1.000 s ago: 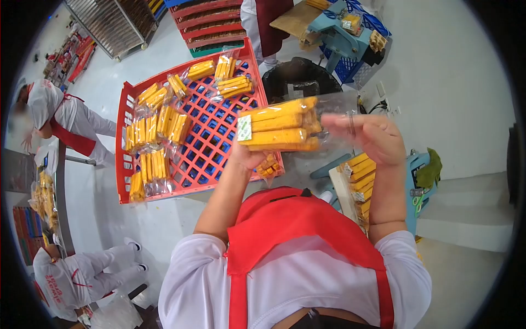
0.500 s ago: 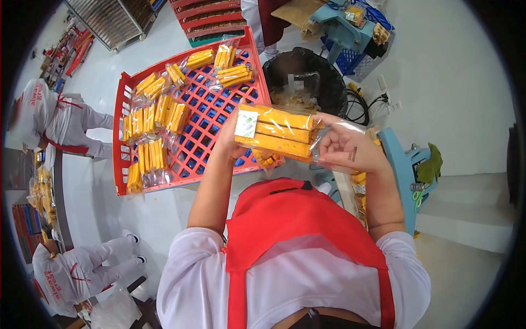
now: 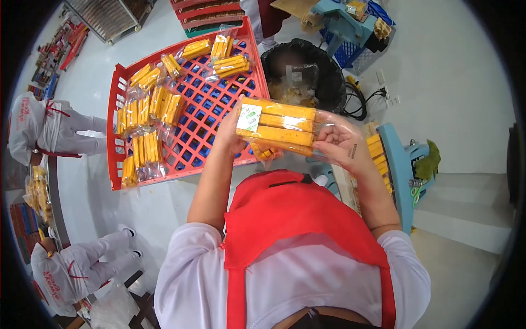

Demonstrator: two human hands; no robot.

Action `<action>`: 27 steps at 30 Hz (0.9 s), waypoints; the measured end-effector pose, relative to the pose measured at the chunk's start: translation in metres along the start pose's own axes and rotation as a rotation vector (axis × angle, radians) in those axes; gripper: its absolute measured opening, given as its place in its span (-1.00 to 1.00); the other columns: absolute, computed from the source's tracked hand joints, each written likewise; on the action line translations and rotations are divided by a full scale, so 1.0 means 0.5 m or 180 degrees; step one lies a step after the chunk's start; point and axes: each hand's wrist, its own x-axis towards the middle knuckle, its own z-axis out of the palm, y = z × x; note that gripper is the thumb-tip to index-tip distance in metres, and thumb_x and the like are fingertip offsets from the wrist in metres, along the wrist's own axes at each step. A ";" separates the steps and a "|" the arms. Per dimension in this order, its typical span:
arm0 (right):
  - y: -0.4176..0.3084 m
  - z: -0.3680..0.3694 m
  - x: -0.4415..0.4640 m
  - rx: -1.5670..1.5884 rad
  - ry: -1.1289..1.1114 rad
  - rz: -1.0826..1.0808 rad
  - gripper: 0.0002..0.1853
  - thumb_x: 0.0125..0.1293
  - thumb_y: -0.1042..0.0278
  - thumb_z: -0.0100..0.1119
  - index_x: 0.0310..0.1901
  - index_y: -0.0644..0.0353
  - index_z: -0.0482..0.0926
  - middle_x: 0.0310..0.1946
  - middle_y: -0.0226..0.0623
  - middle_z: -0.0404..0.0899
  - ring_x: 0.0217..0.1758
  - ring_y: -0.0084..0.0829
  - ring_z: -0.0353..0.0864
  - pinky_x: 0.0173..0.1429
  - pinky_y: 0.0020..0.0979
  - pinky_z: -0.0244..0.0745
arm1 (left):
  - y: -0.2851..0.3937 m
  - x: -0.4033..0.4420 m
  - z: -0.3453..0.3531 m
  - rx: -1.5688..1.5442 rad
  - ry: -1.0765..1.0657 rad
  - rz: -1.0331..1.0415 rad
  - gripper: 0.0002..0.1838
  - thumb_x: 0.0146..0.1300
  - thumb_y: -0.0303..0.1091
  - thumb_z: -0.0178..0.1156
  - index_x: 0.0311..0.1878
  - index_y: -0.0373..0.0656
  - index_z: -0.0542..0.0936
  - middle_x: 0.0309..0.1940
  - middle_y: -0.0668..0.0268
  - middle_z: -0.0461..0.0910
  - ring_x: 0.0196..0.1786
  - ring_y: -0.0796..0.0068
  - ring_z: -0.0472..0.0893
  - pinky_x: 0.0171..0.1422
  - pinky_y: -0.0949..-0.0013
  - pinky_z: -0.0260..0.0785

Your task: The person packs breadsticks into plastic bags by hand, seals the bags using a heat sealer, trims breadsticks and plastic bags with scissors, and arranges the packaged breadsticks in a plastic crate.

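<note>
A clear bag of yellow sticks (image 3: 282, 123) with a white and green label at its left end is held level in front of the red apron. My left hand (image 3: 232, 130) grips the label end, its fingers partly hidden behind the bag. At the other end my right hand (image 3: 341, 140) has its fingers closed on the loose plastic. To the left stands a red lattice crate (image 3: 205, 118) with several similar bags (image 3: 159, 104) in it. One more bag (image 3: 264, 153) shows partly below the held one.
Behind the held bag is a black-lined bin (image 3: 329, 82). A blue machine (image 3: 397, 170) stands at the right beside a box of yellow sticks (image 3: 378, 156). Stacked crates (image 3: 211, 16) are at the back. Two co-workers (image 3: 60, 129) are at the left.
My right hand, open and blurred beside the bag a second ago, has closed on its plastic end. The bag has turned slightly, and the crate appears a little higher and further left.
</note>
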 end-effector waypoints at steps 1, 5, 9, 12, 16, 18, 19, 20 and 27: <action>-0.006 0.002 -0.002 0.0075 0.0028 0.0009 -0.27 -0.02 0.51 0.27 0.22 0.21 0.16 -0.47 -0.45 0.38 -0.52 -0.76 0.34 -0.47 -0.73 0.20 | 0.001 -0.005 0.004 -0.0010 0.0015 -0.0003 -0.54 0.28 -0.01 -0.12 -0.05 -0.25 0.42 -0.14 0.20 0.52 -0.14 0.36 0.55 -0.06 0.33 0.41; -0.035 0.003 -0.008 -0.0227 -0.0208 0.0260 -0.23 -0.05 0.57 0.24 0.24 0.24 0.11 -0.52 -0.43 0.35 -0.54 -0.78 0.29 -0.48 -0.75 0.19 | 0.011 -0.018 0.017 0.0075 -0.0073 0.0070 -0.59 0.30 -0.06 -0.13 -0.09 -0.24 0.43 -0.19 0.23 0.52 -0.19 0.40 0.56 -0.09 0.37 0.42; -0.030 0.010 0.001 -0.0511 -0.0234 0.0017 -0.21 -0.08 0.54 0.27 0.23 0.25 0.11 -0.53 -0.46 0.33 -0.55 -0.79 0.27 -0.49 -0.76 0.16 | 0.009 -0.020 0.014 0.0340 0.0175 0.0085 -0.62 0.31 -0.08 -0.14 -0.12 -0.23 0.43 -0.25 0.28 0.52 -0.25 0.49 0.55 -0.14 0.42 0.41; -0.028 0.013 0.000 -0.0419 -0.0147 0.0177 -0.21 -0.14 0.35 0.38 0.17 0.25 0.20 -0.65 -0.50 0.32 -0.59 -0.73 0.27 -0.52 -0.66 0.20 | 0.008 -0.026 0.020 0.0448 0.0074 0.0367 -0.65 0.30 -0.11 -0.11 -0.13 -0.23 0.43 -0.26 0.28 0.51 -0.26 0.52 0.54 -0.16 0.43 0.41; -0.045 0.017 0.000 -0.1123 -0.0003 0.0108 -0.20 -0.21 0.31 0.41 0.14 0.23 0.26 -0.64 -0.48 0.34 -0.61 -0.71 0.32 -0.52 -0.66 0.24 | -0.002 -0.022 0.011 0.0314 0.0127 0.0651 -0.65 0.30 -0.14 -0.09 -0.13 -0.27 0.42 -0.26 0.25 0.51 -0.27 0.49 0.55 -0.16 0.43 0.40; -0.053 0.014 0.001 -0.1332 0.0002 0.0078 -0.20 -0.23 0.30 0.41 0.14 0.22 0.27 -0.63 -0.47 0.36 -0.60 -0.70 0.34 -0.52 -0.66 0.26 | -0.003 -0.033 0.029 0.0156 0.0234 0.0566 -0.64 0.30 -0.15 -0.09 -0.14 -0.31 0.41 -0.26 0.20 0.51 -0.29 0.46 0.55 -0.16 0.42 0.40; -0.055 0.010 0.000 -0.1403 -0.0021 -0.0084 -0.24 -0.21 0.30 0.41 0.12 0.21 0.30 -0.61 -0.46 0.38 -0.60 -0.70 0.36 -0.52 -0.66 0.28 | -0.004 -0.029 0.025 0.0148 0.0230 0.0563 -0.64 0.30 -0.15 -0.09 -0.14 -0.31 0.41 -0.26 0.20 0.51 -0.29 0.46 0.55 -0.16 0.42 0.40; -0.058 0.006 -0.001 -0.1474 -0.0047 -0.0244 -0.27 -0.20 0.30 0.40 0.10 0.20 0.33 -0.59 -0.44 0.41 -0.60 -0.70 0.38 -0.51 -0.65 0.30 | -0.006 -0.021 0.017 0.0089 0.0209 0.0520 -0.63 0.30 -0.14 -0.09 -0.14 -0.33 0.41 -0.24 0.18 0.51 -0.27 0.44 0.55 -0.15 0.41 0.40; -0.095 -0.040 -0.007 -0.2189 -0.0350 -0.1296 -0.40 -0.11 0.30 0.36 0.04 0.20 0.39 -0.49 -0.32 0.50 -0.57 -0.54 0.43 -0.46 -0.54 0.37 | -0.053 0.024 -0.020 -0.0610 -0.0187 0.0187 -0.52 0.30 -0.04 -0.17 -0.06 -0.33 0.40 -0.17 0.11 0.50 -0.12 0.26 0.52 -0.03 0.26 0.39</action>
